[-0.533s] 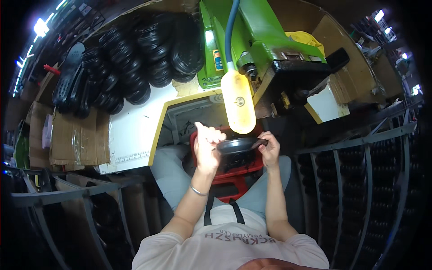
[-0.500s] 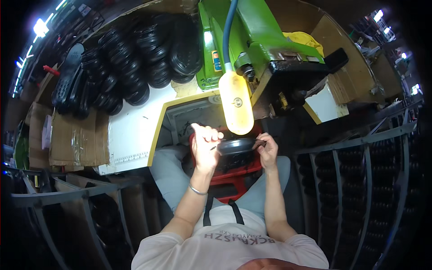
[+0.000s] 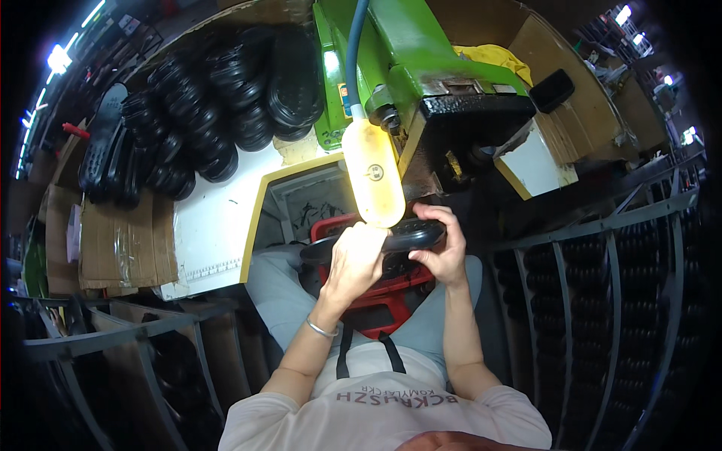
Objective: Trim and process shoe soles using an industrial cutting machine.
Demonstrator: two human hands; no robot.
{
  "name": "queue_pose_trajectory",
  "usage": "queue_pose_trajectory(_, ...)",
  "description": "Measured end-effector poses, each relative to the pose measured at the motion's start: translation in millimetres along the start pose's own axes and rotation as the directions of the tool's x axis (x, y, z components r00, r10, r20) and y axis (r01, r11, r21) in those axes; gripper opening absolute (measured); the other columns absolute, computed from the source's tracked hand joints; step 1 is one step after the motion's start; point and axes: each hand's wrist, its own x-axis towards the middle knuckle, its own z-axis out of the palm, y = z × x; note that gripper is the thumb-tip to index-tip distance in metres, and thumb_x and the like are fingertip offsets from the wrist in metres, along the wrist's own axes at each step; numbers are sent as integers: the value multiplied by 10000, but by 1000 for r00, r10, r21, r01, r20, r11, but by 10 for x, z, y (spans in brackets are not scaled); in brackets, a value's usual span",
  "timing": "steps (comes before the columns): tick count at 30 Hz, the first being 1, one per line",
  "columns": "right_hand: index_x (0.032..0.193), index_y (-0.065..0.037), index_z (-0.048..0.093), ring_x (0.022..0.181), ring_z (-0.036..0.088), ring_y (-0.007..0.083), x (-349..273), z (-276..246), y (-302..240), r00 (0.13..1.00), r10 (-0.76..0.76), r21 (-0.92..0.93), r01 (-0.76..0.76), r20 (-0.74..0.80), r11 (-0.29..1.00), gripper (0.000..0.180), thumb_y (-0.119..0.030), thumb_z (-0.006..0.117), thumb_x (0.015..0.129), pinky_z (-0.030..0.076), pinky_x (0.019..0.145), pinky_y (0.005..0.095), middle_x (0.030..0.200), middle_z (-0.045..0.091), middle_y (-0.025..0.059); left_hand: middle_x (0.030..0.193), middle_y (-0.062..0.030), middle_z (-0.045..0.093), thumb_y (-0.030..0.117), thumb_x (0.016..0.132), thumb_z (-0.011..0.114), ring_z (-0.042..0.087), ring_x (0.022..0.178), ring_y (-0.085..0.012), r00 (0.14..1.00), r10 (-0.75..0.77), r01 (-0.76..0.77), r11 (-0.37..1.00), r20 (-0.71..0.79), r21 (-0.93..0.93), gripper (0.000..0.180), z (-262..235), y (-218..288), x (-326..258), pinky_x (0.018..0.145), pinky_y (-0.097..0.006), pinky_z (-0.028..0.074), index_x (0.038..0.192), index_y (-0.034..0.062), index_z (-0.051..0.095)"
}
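Note:
A long black shoe sole point(image 3: 416, 236) is held level over my lap, just below the yellow lamp head point(image 3: 374, 173). My left hand point(image 3: 356, 260) is closed around its middle, the back of the hand toward me, so the fingertips are hidden. At the sole's right end my right hand point(image 3: 445, 253) grips it, with the thumb on the near side and the fingers over the far side. Past my left hand the sole's other end sticks out to the left. Below it, between my knees, is a red plastic container point(image 3: 385, 310).
Piled black soles point(image 3: 259, 98) cover the left of the white, yellow-edged table point(image 3: 214, 225), beside a cardboard box point(image 3: 124, 240). A green machine point(image 3: 421, 60) with a black head stands ahead. Metal racks point(image 3: 571, 239) holding dark items flank me on the right and left.
My left hand has come down from its raised, spread pose and closed around the sole. The sole has turned so that more of its length shows to the left.

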Motion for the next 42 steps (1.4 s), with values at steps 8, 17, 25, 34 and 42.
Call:
queue_pose_trajectory(8,1090,-44,476,957,543,173,200,-459,-160,981,64,419,19,-183,908,522,-175,826,725,420,1002,416,981,509,63,798,-73,618,190,634,837,588,747,-260,979,-75,75,997,-187,-7,313,-454,-170,20,732,-367,439,819,64,619)
queue_pose_trajectory(17,1368,-74,384,1082,549,217,460,-841,-95,950,18,382,108,-312,918,667,-259,732,829,428,996,404,1159,559,69,864,-101,565,83,597,876,573,765,-266,873,-183,-6,923,-451,-386,439,22,45,284,703,-369,487,909,28,572)
queue_pose_trajectory(25,1371,-21,371,1161,527,250,570,-878,-84,952,-16,273,104,-305,956,677,-178,744,829,403,1018,373,1219,533,123,829,-95,562,51,637,822,550,754,-258,873,-175,-1,933,-455,-360,334,122,-15,350,694,-355,474,854,39,568)
queue_pose_trajectory(34,1381,74,386,1221,515,248,453,-408,-187,953,-34,-101,4,-303,995,731,-167,770,807,429,1004,330,1352,494,189,851,-49,526,2,574,874,550,743,-127,863,-285,59,877,-417,-477,473,-403,-191,72,660,-258,502,873,43,509)
queue_pose_trajectory(42,1341,110,431,1002,606,164,270,0,-74,962,-55,-79,35,-266,996,724,-39,805,739,489,880,270,1183,608,142,845,-55,492,-129,544,824,511,723,-115,860,-343,66,809,-378,-584,548,-704,-470,-279,675,-240,493,889,53,439)
